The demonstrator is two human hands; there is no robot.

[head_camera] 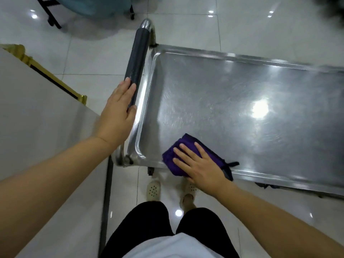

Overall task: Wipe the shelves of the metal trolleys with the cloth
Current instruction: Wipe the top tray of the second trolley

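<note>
A metal trolley's top shelf (232,101) fills the middle and right of the view, shiny, with a raised rim. A folded purple cloth (174,155) lies at the shelf's near left corner. My right hand (201,164) presses flat on the cloth with straight, spread fingers. My left hand (119,112) rests on the lower end of the trolley's black padded handle (136,60), fingers straight along it and thumb at the bar's end.
A grey tabletop (37,118) with a gold-coloured edge stands close on the left. White floor tiles surround the trolley. A black-framed stand (50,17) and a teal object sit at the far left. My feet in pale shoes (153,189) stand below the shelf's near edge.
</note>
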